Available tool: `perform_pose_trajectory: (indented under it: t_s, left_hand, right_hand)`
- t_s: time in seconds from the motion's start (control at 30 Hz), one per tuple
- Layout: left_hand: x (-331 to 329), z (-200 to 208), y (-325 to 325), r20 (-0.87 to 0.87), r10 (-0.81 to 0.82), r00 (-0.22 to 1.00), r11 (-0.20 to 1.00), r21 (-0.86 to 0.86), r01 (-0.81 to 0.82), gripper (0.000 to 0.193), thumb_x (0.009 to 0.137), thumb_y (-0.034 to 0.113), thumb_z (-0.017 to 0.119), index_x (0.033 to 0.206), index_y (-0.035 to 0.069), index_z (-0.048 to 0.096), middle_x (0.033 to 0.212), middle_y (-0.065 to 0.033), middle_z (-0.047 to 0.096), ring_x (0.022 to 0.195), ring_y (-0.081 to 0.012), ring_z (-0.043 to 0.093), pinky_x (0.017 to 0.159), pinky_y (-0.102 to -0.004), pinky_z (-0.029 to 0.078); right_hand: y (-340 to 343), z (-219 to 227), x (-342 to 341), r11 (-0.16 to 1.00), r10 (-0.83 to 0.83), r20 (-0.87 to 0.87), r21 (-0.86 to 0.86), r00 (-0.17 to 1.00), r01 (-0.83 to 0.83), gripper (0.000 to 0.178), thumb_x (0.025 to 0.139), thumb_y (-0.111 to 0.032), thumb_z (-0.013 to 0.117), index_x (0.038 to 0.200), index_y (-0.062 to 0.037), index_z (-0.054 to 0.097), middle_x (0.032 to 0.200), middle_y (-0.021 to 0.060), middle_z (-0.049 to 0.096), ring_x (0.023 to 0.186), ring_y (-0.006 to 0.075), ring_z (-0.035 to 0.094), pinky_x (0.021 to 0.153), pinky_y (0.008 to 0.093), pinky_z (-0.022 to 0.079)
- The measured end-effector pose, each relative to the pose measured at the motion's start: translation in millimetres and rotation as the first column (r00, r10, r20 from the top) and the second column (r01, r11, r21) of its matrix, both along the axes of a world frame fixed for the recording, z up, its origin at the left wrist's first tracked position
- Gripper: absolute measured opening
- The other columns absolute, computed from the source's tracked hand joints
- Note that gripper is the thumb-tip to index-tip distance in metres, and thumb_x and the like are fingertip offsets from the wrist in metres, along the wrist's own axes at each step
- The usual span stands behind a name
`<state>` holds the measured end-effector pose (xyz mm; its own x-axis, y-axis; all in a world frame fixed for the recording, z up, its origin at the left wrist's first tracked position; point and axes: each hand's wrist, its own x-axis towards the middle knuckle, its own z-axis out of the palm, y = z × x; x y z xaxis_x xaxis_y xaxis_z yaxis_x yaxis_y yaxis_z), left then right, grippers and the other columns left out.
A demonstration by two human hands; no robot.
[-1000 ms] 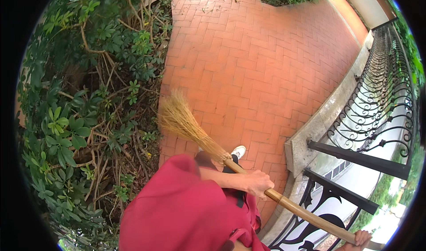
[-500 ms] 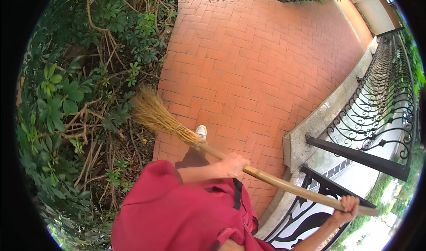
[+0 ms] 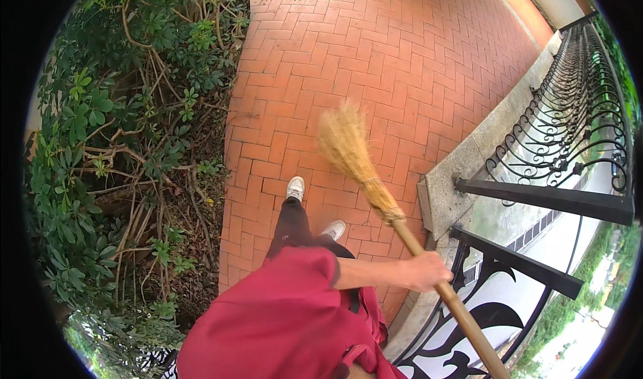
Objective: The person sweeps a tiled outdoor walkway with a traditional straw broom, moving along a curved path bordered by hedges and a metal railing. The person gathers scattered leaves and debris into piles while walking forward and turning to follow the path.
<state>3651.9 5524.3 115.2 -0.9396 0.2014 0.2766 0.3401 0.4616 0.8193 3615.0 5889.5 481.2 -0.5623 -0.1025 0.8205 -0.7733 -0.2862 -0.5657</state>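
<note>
Gripping: bare left hand [image 3: 426, 272], closed round the pale wooden pole [image 3: 469, 325] of a yellow straw broom [image 3: 380, 195]
Right hand: out of view; its hold cannot be told
Bristles [image 3: 346, 141]: over orange herringbone brick paving [image 3: 402, 57], contact unclear
Pole: slanting before black ornamental ironwork [image 3: 497, 314]

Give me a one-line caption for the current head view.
Brick path between leafy shrubs and black scrolled railing, a left hand gripping a straw broom by its handle.
</note>
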Motion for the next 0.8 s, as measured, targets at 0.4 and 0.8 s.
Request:
perform_pose_trajectory:
  t_s: [0.4, 0.8]
  left_hand:
    - [82.7, -59.3, -191.3, 0.433, 0.252, 0.866, 0.957, -0.246, -0.155, 0.019, 0.075, 0.025, 0.066, 0.087, 0.01, 0.064, 0.072, -0.0157, 0.067, 0.075, -0.038, 0.066, 0.067, -0.0504, 0.051]
    - [-102.2, 9.5, -371.7, -0.148, 0.263, 0.953, 0.963, -0.024, -0.269, 0.014, 0.064, 0.012, 0.067, 0.073, 0.012, 0.057, 0.07, -0.0085, 0.062, 0.072, -0.0339, 0.064, 0.063, -0.0463, 0.048]
  right_hand:
    - [-188.7, -197.1, -105.8, 0.903, 0.35, 0.838, -0.42, 0.419, 0.086, 0.037, 0.097, -0.008, 0.052, 0.067, -0.0149, 0.032, 0.06, -0.0024, 0.029, 0.049, 0.0084, 0.028, 0.049, 0.025, 0.026]
    - [-388.1, -68.4, -130.9, 0.989, -0.021, 0.143, -0.144, 0.989, 0.042, 0.026, 0.083, -0.005, 0.055, 0.067, -0.0141, 0.037, 0.06, -0.0003, 0.034, 0.051, 0.0081, 0.033, 0.047, 0.0263, 0.024]
